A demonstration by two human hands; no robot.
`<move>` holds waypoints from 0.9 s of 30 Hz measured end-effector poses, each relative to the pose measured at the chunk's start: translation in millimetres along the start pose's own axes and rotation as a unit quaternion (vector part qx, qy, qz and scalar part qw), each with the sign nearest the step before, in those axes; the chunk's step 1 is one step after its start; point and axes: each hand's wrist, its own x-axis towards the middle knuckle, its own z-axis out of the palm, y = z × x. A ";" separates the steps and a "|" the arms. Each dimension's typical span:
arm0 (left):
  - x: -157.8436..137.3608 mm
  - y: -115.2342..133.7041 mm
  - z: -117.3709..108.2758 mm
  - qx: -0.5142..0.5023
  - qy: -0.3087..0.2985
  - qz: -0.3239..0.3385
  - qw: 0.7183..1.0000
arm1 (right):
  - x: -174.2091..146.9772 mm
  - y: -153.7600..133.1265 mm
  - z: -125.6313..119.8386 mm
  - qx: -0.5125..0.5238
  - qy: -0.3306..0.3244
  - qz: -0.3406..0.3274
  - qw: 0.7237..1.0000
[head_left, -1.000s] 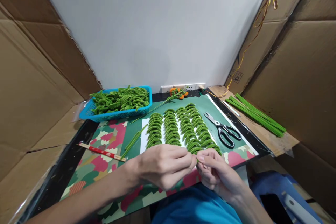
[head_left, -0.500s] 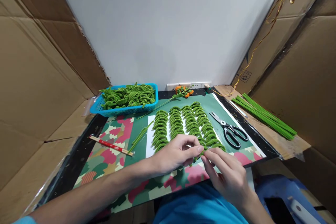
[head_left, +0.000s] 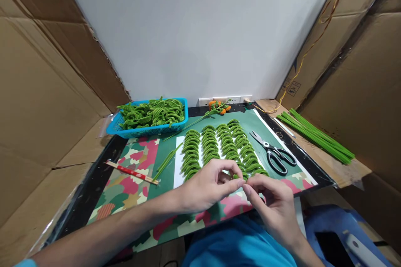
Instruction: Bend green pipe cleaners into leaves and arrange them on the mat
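Observation:
My left hand [head_left: 216,185] and my right hand [head_left: 272,200] meet at the fingertips over the near edge of the mat. Both are closed in a pinch on a small green pipe cleaner piece, mostly hidden by the fingers. Just beyond them, curved green pipe cleaner pieces [head_left: 209,146] lie in several neat rows on a white sheet [head_left: 179,167]. Scissors [head_left: 272,152] with black handles rest on the mat to the right, blades a little apart. Two or more longer green pipe cleaners [head_left: 167,160] lie left of the sheet.
A blue basket [head_left: 147,132] heaped with bent green pipe cleaners stands at the back left. Chopsticks in a red wrapper [head_left: 131,172] lie at left. Orange flowers on a green stem [head_left: 219,107] lie at the back. Straight green stems [head_left: 316,135] lie on cardboard at right.
My right hand's fingers have shifted and bent more around the pinch, with the thumb raised against the left fingertips. Less of the green piece shows. The left hand stays nearly in place.

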 end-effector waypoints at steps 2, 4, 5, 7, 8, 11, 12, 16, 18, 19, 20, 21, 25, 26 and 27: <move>-2.4 1.7 0.6 0.024 0.006 -0.005 1.000 | -0.5 -0.2 1.8 -0.016 0.012 -0.028 0.999; -5.2 3.3 1.5 0.045 0.011 -0.013 0.999 | -0.5 -0.9 3.1 -0.039 0.023 -0.066 0.997; -6.4 4.1 2.1 0.055 0.014 -0.014 0.998 | -0.4 -1.2 3.5 -0.049 0.028 -0.083 0.995; -8.2 5.0 3.5 0.076 0.024 -0.006 0.997 | -0.2 -1.6 3.8 -0.059 0.034 -0.098 0.993; -8.6 5.0 4.6 0.087 0.032 0.003 0.996 | -0.2 -1.6 4.0 -0.058 0.037 -0.095 0.993; -8.0 3.1 8.8 0.115 0.069 0.044 0.990 | 0.3 -0.9 6.4 -0.019 0.047 -0.048 0.998; -7.3 1.7 10.3 0.124 0.086 0.059 0.987 | 0.9 -0.6 8.0 0.009 0.049 -0.020 0.999; -3.6 -5.8 12.2 0.152 0.153 0.104 0.971 | 4.2 1.8 15.7 0.109 0.063 0.066 0.990; -1.9 -8.2 9.6 0.150 0.156 0.091 0.972 | 4.8 4.4 17.3 0.089 0.097 0.057 0.990; -1.2 -8.7 7.8 0.147 0.151 0.079 0.974 | 4.5 6.1 17.1 0.064 0.113 0.044 0.991; -0.6 -8.8 6.0 0.146 0.147 0.069 0.976 | 3.7 8.1 16.1 0.038 0.122 0.029 0.991; -0.3 -8.7 4.6 0.149 0.144 0.065 0.976 | 2.5 10.0 14.8 0.014 0.125 0.016 0.992; -0.9 -11.4 5.5 0.180 0.142 0.109 0.967 | -2.5 14.3 10.3 -0.037 0.112 -0.021 0.993; -1.4 -13.4 7.0 0.192 0.140 0.134 0.962 | -3.0 13.9 10.3 -0.050 0.116 -0.030 0.992; -2.0 -15.9 8.8 0.209 0.139 0.163 0.954 | -3.0 12.8 10.9 -0.067 0.122 -0.041 0.989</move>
